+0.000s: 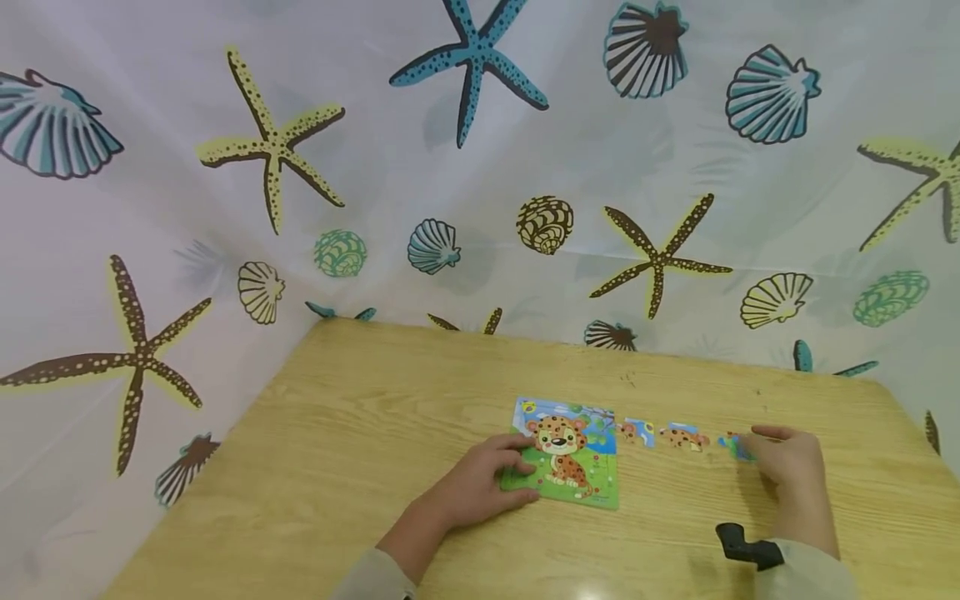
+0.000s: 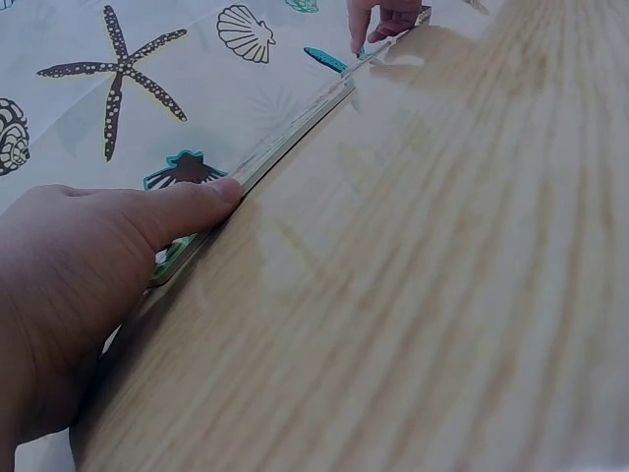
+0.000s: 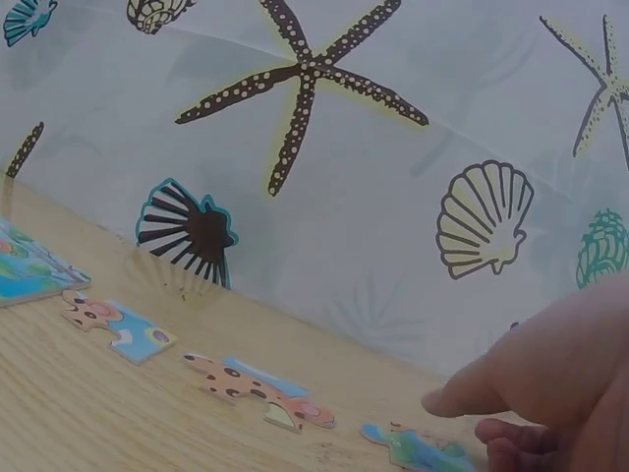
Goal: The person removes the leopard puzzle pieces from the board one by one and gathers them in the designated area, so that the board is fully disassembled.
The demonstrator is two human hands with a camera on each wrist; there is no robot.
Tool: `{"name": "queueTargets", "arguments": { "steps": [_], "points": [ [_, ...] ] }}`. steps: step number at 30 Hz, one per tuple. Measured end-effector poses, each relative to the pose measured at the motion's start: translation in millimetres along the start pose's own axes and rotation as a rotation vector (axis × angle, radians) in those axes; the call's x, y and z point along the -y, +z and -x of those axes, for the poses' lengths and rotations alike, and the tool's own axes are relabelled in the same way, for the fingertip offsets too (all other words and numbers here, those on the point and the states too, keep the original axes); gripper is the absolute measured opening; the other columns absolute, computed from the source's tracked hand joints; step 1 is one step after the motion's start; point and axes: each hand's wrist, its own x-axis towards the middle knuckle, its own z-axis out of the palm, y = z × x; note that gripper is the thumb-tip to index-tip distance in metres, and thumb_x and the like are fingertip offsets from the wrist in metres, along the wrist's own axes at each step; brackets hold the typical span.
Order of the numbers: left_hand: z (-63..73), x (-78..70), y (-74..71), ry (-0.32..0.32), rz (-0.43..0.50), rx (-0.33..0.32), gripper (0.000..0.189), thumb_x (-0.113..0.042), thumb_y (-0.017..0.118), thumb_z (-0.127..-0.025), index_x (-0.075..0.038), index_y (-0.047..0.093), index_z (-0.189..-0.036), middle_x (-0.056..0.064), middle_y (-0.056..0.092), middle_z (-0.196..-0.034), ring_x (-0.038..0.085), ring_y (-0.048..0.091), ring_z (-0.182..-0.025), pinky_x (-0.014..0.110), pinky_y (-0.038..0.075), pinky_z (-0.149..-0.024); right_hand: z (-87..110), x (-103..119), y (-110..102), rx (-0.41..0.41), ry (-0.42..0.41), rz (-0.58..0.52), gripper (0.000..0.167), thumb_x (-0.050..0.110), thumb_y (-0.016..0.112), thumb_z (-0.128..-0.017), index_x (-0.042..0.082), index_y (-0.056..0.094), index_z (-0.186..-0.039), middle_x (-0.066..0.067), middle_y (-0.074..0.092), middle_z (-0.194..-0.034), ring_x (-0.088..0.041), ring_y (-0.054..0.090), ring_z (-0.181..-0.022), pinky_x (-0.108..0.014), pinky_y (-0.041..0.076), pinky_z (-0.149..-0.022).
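Note:
A square jigsaw puzzle (image 1: 566, 446) of a spotted leopard cub lies flat on the wooden table. My left hand (image 1: 491, 479) rests on its left side, fingertips over the picture. The thumb lies along the near edge of the puzzle, seen also in the left wrist view. To the right of the puzzle, two loose pieces lie in a row: an ear piece (image 3: 138, 329) and a spotted body piece (image 3: 260, 390). My right hand (image 1: 791, 458) is at the blue-green piece (image 3: 413, 447) at the row's right end, which lies on the table. Its fingers partly cover that piece in the head view.
A light wooden table (image 1: 337, 417) lies under everything. Behind it and at the sides hangs a white curtain (image 1: 375, 183) printed with starfish and shells. A black object (image 1: 746, 547) is attached at the right sleeve (image 1: 806, 575).

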Motion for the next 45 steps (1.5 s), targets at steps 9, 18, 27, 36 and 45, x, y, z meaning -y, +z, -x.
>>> {"name": "queueTargets", "arguments": {
  "steps": [9, 18, 27, 36, 45],
  "points": [
    [-3.2, -3.0, -7.4, 0.028, -0.034, -0.016, 0.027, -0.034, 0.079, -0.087, -0.015, 0.078, -0.106, 0.004, 0.052, -0.148, 0.027, 0.046, -0.14, 0.048, 0.037, -0.117, -1.5, 13.4, 6.9, 0.088, -0.091, -0.058, 0.062, 0.042, 0.051, -0.102, 0.001, 0.044, -0.148, -0.026, 0.047, -0.145, -0.029, 0.057, -0.103, -0.041, 0.05, -0.09],
    [-2.9, -4.7, -15.2, 0.025, -0.053, 0.01, 0.021, -0.032, 0.076, -0.089, -0.018, 0.08, -0.104, 0.003, 0.051, -0.149, 0.027, 0.045, -0.14, 0.048, 0.039, -0.116, 5.5, 40.9, 27.3, 0.197, -0.202, -0.024, 0.067, 0.047, 0.05, -0.103, -0.003, 0.044, -0.147, -0.021, 0.05, -0.141, -0.007, 0.061, -0.083, -0.022, 0.056, -0.072],
    [0.6, -3.0, -13.8, 0.032, -0.024, -0.01, 0.022, -0.031, 0.076, -0.088, -0.019, 0.08, -0.106, 0.001, 0.055, -0.146, 0.027, 0.043, -0.144, 0.046, 0.038, -0.117, 14.1, 70.4, 59.6, 0.396, -0.271, -0.162, 0.064, 0.042, 0.052, -0.103, -0.004, 0.041, -0.148, -0.01, 0.058, -0.12, -0.007, 0.066, -0.089, -0.021, 0.058, -0.079],
    [6.0, -3.9, -1.2, 0.013, 0.048, 0.006, 0.022, -0.03, 0.078, -0.087, -0.019, 0.08, -0.105, -0.004, 0.058, -0.141, 0.021, 0.048, -0.138, 0.041, 0.043, -0.114, 31.5, 78.6, 106.7, 0.572, -0.298, -0.145, 0.048, 0.024, 0.052, -0.106, -0.011, 0.049, -0.138, -0.015, 0.062, -0.111, -0.013, 0.067, -0.086, -0.025, 0.059, -0.078],
    [5.8, -3.5, -4.2, 0.024, -0.021, 0.02, 0.025, -0.033, 0.076, -0.088, -0.02, 0.079, -0.108, -0.005, 0.058, -0.14, 0.017, 0.052, -0.133, 0.039, 0.043, -0.113, 44.4, 91.1, 146.8, 0.687, -0.337, -0.089, 0.045, 0.022, 0.053, -0.105, -0.011, 0.052, -0.136, -0.021, 0.065, -0.115, -0.016, 0.07, -0.087, -0.03, 0.061, -0.08]
  ]
}}
